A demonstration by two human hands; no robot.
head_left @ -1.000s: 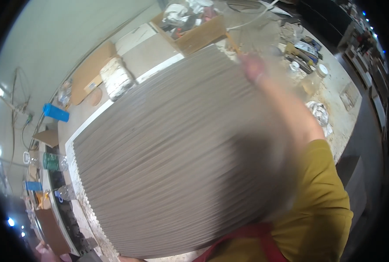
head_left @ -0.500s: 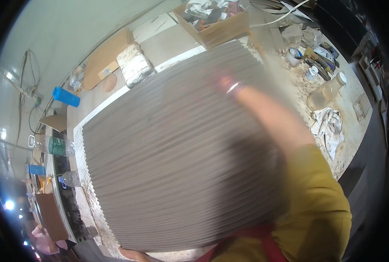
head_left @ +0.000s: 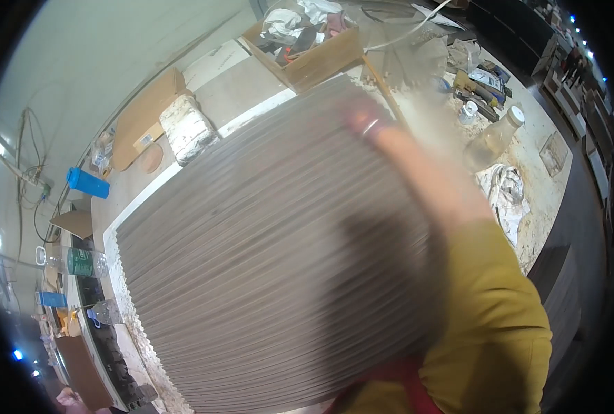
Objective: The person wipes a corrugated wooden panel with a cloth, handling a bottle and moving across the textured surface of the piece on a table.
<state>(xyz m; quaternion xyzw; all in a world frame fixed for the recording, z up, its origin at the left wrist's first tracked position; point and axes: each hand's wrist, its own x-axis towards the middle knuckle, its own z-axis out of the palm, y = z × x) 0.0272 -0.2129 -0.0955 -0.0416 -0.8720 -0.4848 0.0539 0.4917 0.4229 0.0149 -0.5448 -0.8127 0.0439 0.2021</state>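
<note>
A large grey-brown ribbed panel (head_left: 252, 241) lies across a white workbench and fills the middle of the view. My right arm, in a yellow sleeve, reaches over its right side. Near the panel's far right corner is my right hand (head_left: 363, 117), with a band at the wrist. Motion smears its fingers, so neither their shape nor anything under them can be made out. A dark shadow of the arm falls on the ribs. My left hand does not show.
Beyond the far edge stand an open cardboard box (head_left: 321, 65) of rags and a whitish wrapped block (head_left: 186, 127). A blue bottle (head_left: 87, 183) is at the left. On the right lie a clear white-capped bottle (head_left: 493, 141), a crumpled white cloth (head_left: 503, 196) and several tools (head_left: 479, 90).
The whole view has shifted, so the panel and box sit farther left. My left hand, earlier at the panel's near edge, is out of view. My right hand remains over the far right part, blurred.
</note>
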